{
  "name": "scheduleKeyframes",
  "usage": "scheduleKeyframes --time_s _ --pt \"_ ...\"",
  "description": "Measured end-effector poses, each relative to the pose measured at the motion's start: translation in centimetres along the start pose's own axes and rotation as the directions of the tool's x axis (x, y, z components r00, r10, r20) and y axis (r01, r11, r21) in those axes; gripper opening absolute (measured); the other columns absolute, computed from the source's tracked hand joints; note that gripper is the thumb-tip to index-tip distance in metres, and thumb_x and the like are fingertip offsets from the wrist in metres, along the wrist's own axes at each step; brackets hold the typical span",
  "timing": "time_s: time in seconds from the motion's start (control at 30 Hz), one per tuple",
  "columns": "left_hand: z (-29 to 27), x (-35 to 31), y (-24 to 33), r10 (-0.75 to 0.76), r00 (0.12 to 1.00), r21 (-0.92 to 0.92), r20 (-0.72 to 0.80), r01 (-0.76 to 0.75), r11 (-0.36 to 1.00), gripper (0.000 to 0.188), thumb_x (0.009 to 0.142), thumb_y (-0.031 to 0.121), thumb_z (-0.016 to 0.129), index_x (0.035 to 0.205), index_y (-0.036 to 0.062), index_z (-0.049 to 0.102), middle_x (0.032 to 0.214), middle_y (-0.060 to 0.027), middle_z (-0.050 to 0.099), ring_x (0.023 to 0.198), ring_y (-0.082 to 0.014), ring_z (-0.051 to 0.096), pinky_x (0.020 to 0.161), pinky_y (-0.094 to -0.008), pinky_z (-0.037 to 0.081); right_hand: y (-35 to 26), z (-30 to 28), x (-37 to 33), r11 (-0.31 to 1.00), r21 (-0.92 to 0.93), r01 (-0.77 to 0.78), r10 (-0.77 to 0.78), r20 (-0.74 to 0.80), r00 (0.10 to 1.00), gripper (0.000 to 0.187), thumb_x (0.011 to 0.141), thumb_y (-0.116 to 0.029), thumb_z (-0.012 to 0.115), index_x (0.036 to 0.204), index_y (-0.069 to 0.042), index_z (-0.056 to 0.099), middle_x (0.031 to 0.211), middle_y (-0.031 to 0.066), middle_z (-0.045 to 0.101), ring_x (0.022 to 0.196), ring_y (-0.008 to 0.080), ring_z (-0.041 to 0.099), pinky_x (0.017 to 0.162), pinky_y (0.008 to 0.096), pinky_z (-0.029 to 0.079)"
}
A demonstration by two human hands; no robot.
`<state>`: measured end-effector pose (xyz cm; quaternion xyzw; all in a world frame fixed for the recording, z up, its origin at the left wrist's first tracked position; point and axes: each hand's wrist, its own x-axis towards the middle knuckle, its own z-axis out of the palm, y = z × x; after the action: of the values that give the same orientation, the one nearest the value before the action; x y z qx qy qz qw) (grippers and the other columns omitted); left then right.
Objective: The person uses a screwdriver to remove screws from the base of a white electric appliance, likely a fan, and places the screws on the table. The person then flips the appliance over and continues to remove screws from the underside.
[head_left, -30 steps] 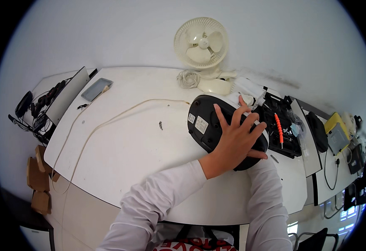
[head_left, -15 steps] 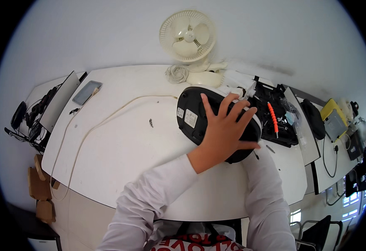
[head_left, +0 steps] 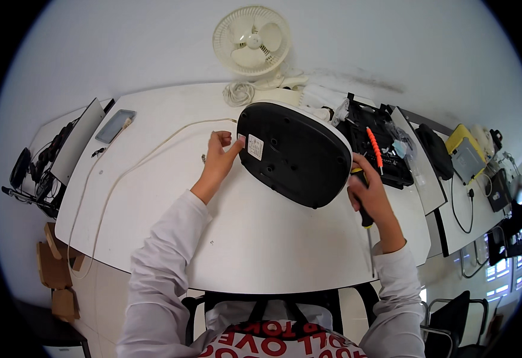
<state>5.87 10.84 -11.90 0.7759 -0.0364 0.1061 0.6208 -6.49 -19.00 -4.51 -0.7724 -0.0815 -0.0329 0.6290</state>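
Observation:
A white appliance with a black rounded underside (head_left: pixel 293 158) is tilted up over the table, its underside facing me; its kind is not clear. That underside carries a pale label (head_left: pixel 255 147) and several recessed holes. At its left edge, my left hand (head_left: pixel 216 161) pinches the rim with the thumb on the black face. My right hand (head_left: pixel 373 194) is closed round a screwdriver (head_left: pixel 365 216) with a black and yellow handle, its shaft pointing down toward me. The fingers of that hand are beside the appliance's right edge; whether they also support it is partly hidden.
A cream cable (head_left: pixel 153 153) runs from the appliance across the white table (head_left: pixel 261 250). Behind stands a cream fan (head_left: pixel 253 40) with a coiled cord (head_left: pixel 239 93). Right of the appliance lies an open black tool case (head_left: pixel 395 170) with an orange flexible shaft (head_left: pixel 374 149). A grey tray (head_left: pixel 116 126) is far left.
My left hand has moved from spread across the black underside to its left edge. The appliance has turned and shifted left, and my right hand with the screwdriver has come into view.

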Motion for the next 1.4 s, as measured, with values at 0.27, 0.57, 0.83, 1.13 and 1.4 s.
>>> scheduleKeyframes --time_s 0.27,0.57,0.83,1.13,1.4 --pt "0.5 -1.1 1.2 -0.121 0.928 -0.171 0.353 0.191 0.967 0.054 0.089 0.041 0.058 0.128 0.0067 0.044 0.119 -0.0032 0.056 0.111 -0.0139 0.049 0.095 -0.0323 0.037 -1.5 1.3 -0.3 0.991 -0.084 0.100 -0.113 -0.173 0.978 0.044 0.086 -0.017 0.064 0.126 -0.006 0.048 0.076 0.0000 0.055 0.043 0.0045 0.042 0.038 0.0196 0.034" --pt "2.1 -3.4 2.0 -0.045 0.912 -0.165 0.407 0.122 0.979 0.051 0.086 0.037 0.063 0.125 0.0056 0.049 0.111 -0.0021 0.059 0.106 -0.0126 0.050 0.089 -0.0287 0.039 -1.1 -1.3 -1.9 0.994 -0.064 0.085 -0.097 -0.218 0.971 0.050 0.089 -0.023 0.060 0.133 -0.007 0.042 0.069 -0.0013 0.050 0.043 0.0052 0.041 0.040 0.0202 0.035" --pt "3.7 -3.8 1.8 0.135 0.896 -0.152 0.424 -0.077 0.985 0.053 0.078 0.027 0.072 0.120 0.0049 0.048 0.110 -0.0039 0.056 0.108 -0.0154 0.048 0.092 -0.0303 0.039 0.6 -3.4 -3.7 0.998 -0.056 0.040 -0.053 -0.253 0.966 0.050 0.090 -0.025 0.059 0.134 -0.011 0.042 0.070 -0.0015 0.047 0.047 0.0054 0.042 0.042 0.0196 0.035" --pt "5.4 -5.8 1.7 0.228 0.862 -0.389 0.453 -0.039 0.920 0.070 0.075 0.001 0.073 0.127 0.0031 0.027 0.117 -0.0104 0.053 0.109 -0.0171 0.054 0.086 -0.0298 0.051 0.4 -6.1 -3.2 0.988 -0.144 0.055 -0.076 -0.141 0.987 0.063 0.076 -0.009 0.072 0.133 -0.009 0.044 0.072 -0.0012 0.052 0.049 0.0058 0.046 0.042 0.0192 0.037" --pt "4.6 -8.1 3.6 0.280 0.869 -0.352 0.407 -0.134 0.926 0.062 0.075 0.002 0.073 0.122 0.0056 0.032 0.113 -0.0062 0.053 0.105 -0.0159 0.054 0.087 -0.0301 0.049 -0.1 -6.6 -4.8 0.982 -0.165 0.091 -0.113 -0.125 0.986 0.063 0.077 -0.011 0.071 0.134 -0.005 0.043 0.072 -0.0009 0.053 0.050 0.0051 0.047 0.041 0.0174 0.036"
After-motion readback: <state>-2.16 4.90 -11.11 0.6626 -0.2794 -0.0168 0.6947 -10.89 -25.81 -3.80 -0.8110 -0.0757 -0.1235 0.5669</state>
